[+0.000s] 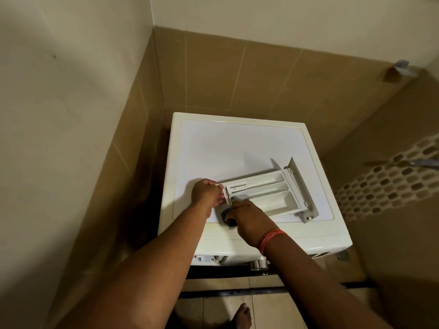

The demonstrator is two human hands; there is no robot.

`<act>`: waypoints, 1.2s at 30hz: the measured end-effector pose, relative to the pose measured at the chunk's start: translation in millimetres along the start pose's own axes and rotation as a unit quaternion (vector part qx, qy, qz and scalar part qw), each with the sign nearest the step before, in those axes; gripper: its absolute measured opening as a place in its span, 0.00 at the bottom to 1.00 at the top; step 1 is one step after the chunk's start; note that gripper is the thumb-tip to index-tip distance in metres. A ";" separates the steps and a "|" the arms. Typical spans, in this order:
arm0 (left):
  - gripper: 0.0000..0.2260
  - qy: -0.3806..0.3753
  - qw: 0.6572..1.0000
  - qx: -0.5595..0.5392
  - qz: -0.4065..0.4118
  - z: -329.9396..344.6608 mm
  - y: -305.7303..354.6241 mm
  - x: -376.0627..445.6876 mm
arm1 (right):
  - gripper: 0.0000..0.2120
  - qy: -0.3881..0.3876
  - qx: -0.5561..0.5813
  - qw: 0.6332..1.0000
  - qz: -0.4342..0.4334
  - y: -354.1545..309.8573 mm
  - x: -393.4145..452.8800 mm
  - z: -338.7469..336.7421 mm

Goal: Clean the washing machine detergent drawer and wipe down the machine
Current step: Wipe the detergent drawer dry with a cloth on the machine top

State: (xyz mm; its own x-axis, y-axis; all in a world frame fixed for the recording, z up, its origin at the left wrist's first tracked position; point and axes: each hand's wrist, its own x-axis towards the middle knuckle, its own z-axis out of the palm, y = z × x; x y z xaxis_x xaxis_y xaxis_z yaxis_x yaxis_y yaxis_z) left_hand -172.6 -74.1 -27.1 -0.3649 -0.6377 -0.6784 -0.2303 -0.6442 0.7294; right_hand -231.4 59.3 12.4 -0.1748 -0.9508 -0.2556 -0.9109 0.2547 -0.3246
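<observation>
Washer top (228, 148), left hand (205, 194) gripping drawer (268, 188)

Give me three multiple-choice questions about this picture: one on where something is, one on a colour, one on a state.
1. Where does the white plastic detergent drawer lie?
A. on the washing machine's top
B. on the floor
C. in its slot

2. What colour is the thread band on the right wrist?
A. blue
B. orange-red
C. black

3. What is the left hand doing?
A. hanging idle
B. gripping the drawer's end
C. pressing the wall

Answers: 1 A, it rests on the white washing machine lid. 2 B, the threads look orange-red. 3 B, its fingers curl round the drawer's near end.
</observation>
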 end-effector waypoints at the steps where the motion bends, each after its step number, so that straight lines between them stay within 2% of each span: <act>1: 0.09 -0.001 1.000 0.005 0.001 0.7 -1.5 -2.2 | 0.13 -0.013 0.030 0.999 0.016 0.2 -2.9 -10.3; 4: 0.08 -0.013 1.000 0.012 0.005 1.8 -7.3 -4.6 | 0.12 -0.005 0.163 0.981 0.109 10.8 -13.2 -48.1; 5: 0.07 -0.007 1.000 0.022 0.021 2.7 -9.2 -3.8 | 0.13 0.044 0.166 0.976 0.132 20.3 -16.4 -60.0; 7: 0.03 0.057 0.977 0.160 0.128 5.3 -13.1 -3.4 | 0.11 0.189 0.104 0.964 0.156 44.5 -19.8 -74.8; 8: 0.05 0.113 0.941 0.253 0.195 8.2 -17.7 -6.4 | 0.09 0.227 0.032 0.962 0.150 59.2 -18.5 -76.2; 9: 0.10 0.150 0.895 0.328 0.262 12.9 -24.2 -12.3 | 0.10 0.203 -0.054 0.966 0.151 69.7 -17.0 -74.4; 11: 0.16 0.154 0.806 0.423 0.384 27.9 -38.1 -27.5 | 0.14 0.084 -0.171 0.966 0.177 80.1 -14.7 -66.1; 13: 0.21 0.122 0.731 0.514 0.432 43.7 -53.5 -31.1 | 0.16 0.025 -0.213 0.963 0.161 84.1 -13.8 -59.4; 14: 0.23 0.120 0.714 0.545 0.423 50.4 -59.9 -28.6 | 0.17 0.014 -0.228 0.964 0.138 86.9 -13.3 -59.7; 16: 0.26 0.130 0.702 0.581 0.390 58.7 -67.0 -24.1 | 0.16 -0.004 -0.244 0.966 0.086 98.4 -12.6 -63.0; 19: 0.27 0.137 0.681 0.606 0.387 61.8 -72.5 -20.3 | 0.15 -0.057 -0.265 0.962 0.029 114.3 -10.5 -64.1; 22: 0.27 0.131 0.688 0.595 0.395 62.4 -73.1 -18.1 | 0.15 -0.084 -0.266 0.960 0.026 108.1 -2.7 -66.1; 25: 0.26 0.131 0.701 0.583 0.388 64.8 -75.5 -20.5 | 0.14 -0.064 -0.275 0.959 0.022 95.2 1.5 -59.5; 27: 0.27 0.135 0.710 0.575 0.384 66.9 -74.0 -22.5 | 0.18 -0.039 -0.249 0.968 0.018 96.7 0.2 -52.2; 31: 0.27 0.142 0.708 0.579 0.380 65.3 -75.8 -19.7 | 0.23 0.007 -0.218 0.976 -0.007 103.1 -2.7 -44.8; 33: 0.27 0.147 0.701 0.585 0.382 65.0 -77.5 -18.2 | 0.22 0.031 -0.184 0.982 -0.013 101.4 -4.7 -38.4; 36: 0.27 0.156 0.690 0.593 0.384 66.2 -76.3 -20.3 | 0.18 0.053 -0.072 0.996 -0.016 103.6 -4.8 -33.8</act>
State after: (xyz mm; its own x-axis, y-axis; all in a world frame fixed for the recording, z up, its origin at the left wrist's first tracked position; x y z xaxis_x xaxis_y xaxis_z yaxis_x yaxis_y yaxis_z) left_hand -207.3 16.0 -63.1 -0.6209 -0.7777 0.0985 -0.7213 0.6160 0.3166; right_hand -337.5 84.2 10.8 -0.1762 -0.9732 -0.1479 -0.9595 0.2034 -0.1948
